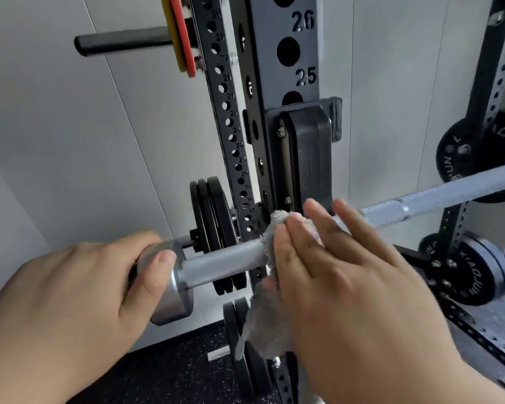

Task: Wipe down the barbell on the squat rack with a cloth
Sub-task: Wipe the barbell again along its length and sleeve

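Steel, grey and finely knurled, the barbell (225, 260) crosses the view in a slant, from its thick smooth collar (172, 295) low on the left up to the right edge. It passes just under the black hook (312, 153) fixed on the upright of the squat rack (289, 68). Whether the bar rests in this hook I cannot tell, because the right hand covers that place. The left hand (70, 293) grips the collar end of the barbell, with the fingers wrapped round it and the thumb lying on the smooth metal. The right hand (341, 281) lies on the bar near the upright with its fingers straight and close together, and presses a grey fluffy cloth (263, 319) on the shaft; it is not closed round the bar as far as the view shows. The cloth is folded over the bar: a small part shows beside the fingertips and the bigger part hangs down under the hand. Behind the bar, black plates (213, 214) are stored beside a second holed post (226, 115). Higher up, red and yellow plates (181, 33) sit on a black peg (123, 42). Lettered plates (461, 150) hang on the right side of the rack. The wall (70, 141) is of pale grey panels, and the floor (172, 371) is dark and speckled.
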A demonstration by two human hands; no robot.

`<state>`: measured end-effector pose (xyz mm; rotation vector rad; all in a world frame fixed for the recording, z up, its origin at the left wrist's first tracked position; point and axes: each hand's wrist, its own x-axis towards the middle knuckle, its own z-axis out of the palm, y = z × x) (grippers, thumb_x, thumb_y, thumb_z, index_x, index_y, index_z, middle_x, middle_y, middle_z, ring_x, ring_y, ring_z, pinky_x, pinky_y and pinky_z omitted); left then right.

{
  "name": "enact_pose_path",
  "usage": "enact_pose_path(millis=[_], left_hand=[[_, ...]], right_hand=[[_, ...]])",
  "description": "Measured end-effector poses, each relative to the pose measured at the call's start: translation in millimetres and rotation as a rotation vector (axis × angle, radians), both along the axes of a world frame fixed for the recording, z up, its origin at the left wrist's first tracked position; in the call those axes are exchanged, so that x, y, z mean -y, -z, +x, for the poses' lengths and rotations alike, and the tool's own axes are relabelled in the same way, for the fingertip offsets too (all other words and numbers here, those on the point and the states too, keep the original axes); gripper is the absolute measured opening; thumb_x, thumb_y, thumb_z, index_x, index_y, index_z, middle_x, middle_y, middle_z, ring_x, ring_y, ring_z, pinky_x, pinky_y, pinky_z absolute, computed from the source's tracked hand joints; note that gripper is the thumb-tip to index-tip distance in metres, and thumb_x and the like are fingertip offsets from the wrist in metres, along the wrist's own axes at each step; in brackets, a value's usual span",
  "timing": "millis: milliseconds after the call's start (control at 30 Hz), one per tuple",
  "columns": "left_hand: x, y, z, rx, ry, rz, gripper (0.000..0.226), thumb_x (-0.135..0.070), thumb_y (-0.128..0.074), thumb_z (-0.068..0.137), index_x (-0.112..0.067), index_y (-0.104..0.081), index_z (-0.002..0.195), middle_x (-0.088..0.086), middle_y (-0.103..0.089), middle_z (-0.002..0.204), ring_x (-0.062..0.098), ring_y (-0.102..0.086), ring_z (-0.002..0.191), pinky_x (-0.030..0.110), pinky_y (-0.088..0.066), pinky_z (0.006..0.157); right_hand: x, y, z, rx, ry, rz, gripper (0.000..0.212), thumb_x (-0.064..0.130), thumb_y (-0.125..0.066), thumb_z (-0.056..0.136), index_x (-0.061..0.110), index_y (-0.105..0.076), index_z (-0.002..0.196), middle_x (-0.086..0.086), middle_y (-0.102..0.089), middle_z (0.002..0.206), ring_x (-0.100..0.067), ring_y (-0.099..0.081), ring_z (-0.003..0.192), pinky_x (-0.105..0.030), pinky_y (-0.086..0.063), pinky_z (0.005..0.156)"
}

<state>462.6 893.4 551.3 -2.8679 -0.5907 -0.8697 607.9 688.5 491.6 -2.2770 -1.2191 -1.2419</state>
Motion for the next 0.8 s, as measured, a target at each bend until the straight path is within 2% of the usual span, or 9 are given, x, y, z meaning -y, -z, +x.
enact_pose_path(millis=[100,200,300,367,433,533,667,733,800], left_hand=[[3.8,-1.3,1.4,0.026,0.02,-0.003,0.057,-0.076,-0.009,0.097,-0.046,-0.056,0.089,-0.012,-0.051,0.055,0.023,-0.057,0.051,0.041,-0.054,0.055],[11.2,-1.3,-1.6,0.05,0.061,-0.022,0.057,-0.075,-0.011,0.097,-0.05,-0.06,0.112,-0.024,-0.065,0.086,0.024,-0.067,0.072,0.045,-0.056,0.065],[21.5,1.1,2.1,0.078,0.165,-0.018,0.045,-0.063,-0.026,0.102,-0.046,-0.062,0.122,-0.033,-0.059,0.107,0.007,-0.062,0.08,0.039,-0.055,0.066],[33.2,7.8,12.0,0.065,0.196,0.084,0.037,-0.054,-0.04,0.097,-0.042,-0.068,0.117,-0.031,-0.059,0.106,0.007,-0.059,0.087,0.034,-0.05,0.066],[41.6,13.7,21.8,0.075,0.19,0.138,0.034,-0.053,-0.046,0.092,-0.038,-0.072,0.108,-0.026,-0.062,0.099,0.014,-0.059,0.096,0.034,-0.048,0.067],[43.8,16.0,29.4,0.102,0.173,0.194,0.023,-0.051,-0.053,0.088,-0.034,-0.069,0.087,-0.017,-0.056,0.075,0.023,-0.059,0.086,0.037,-0.047,0.066],[40.1,14.2,35.8,0.022,0.142,0.29,0.03,-0.053,-0.052,0.087,-0.029,-0.065,0.076,-0.011,-0.053,0.065,0.028,-0.058,0.074,0.045,-0.048,0.075],[39.1,12.0,40.8,0.01,0.16,0.313,0.033,-0.055,-0.049,0.086,-0.028,-0.063,0.072,-0.012,-0.046,0.062,0.026,-0.054,0.066,0.04,-0.045,0.073],[36.7,11.0,44.7,0.019,0.175,0.347,0.036,-0.057,-0.049,0.086,-0.027,-0.058,0.068,-0.013,-0.039,0.06,0.023,-0.047,0.061,0.036,-0.04,0.073]], right_hand=[[-17.7,15.5,-16.7,0.049,-0.081,-0.04,0.047,0.024,-0.059,0.096,0.003,-0.069,0.136,-0.016,-0.069,0.139,-0.033,-0.063,0.134,-0.042,-0.03,0.123],[-4.8,8.0,-13.0,-0.02,-0.151,-0.021,0.046,0.027,-0.053,0.097,0.012,-0.071,0.137,-0.008,-0.07,0.139,-0.035,-0.061,0.136,-0.045,-0.029,0.123],[21.3,-15.8,1.5,-0.109,-0.044,-0.03,0.042,0.032,-0.054,0.094,0.014,-0.077,0.124,-0.003,-0.078,0.124,-0.038,-0.061,0.135,-0.05,-0.029,0.117],[25.0,-24.8,1.4,-0.148,0.009,-0.032,0.04,0.038,-0.052,0.095,0.016,-0.081,0.111,-0.001,-0.081,0.111,-0.036,-0.066,0.128,-0.05,-0.032,0.111],[11.5,-23.4,-8.9,-0.14,0.016,-0.045,0.046,0.031,-0.046,0.094,0.006,-0.08,0.111,-0.009,-0.08,0.102,-0.035,-0.069,0.111,-0.049,-0.033,0.101],[-7.6,-8.1,-24.4,-0.08,-0.02,-0.052,0.039,0.022,-0.06,0.091,-0.001,-0.077,0.118,-0.013,-0.079,0.103,-0.031,-0.069,0.097,-0.044,-0.037,0.091],[22.5,-32.0,-8.7,-0.112,-0.223,0.043,0.024,0.036,-0.066,0.082,0.028,-0.081,0.099,0.009,-0.08,0.098,-0.021,-0.07,0.104,-0.038,-0.04,0.092],[48.1,-50.7,-2.7,-0.201,-0.268,0.205,0.018,0.042,-0.06,0.086,0.041,-0.076,0.093,0.012,-0.077,0.084,-0.012,-0.065,0.085,-0.033,-0.048,0.073],[65.5,-69.7,5.9,-0.348,-0.206,0.369,0.034,0.057,-0.045,0.1,0.037,-0.071,0.091,0.01,-0.069,0.069,-0.013,-0.061,0.062,-0.04,-0.055,0.055]])
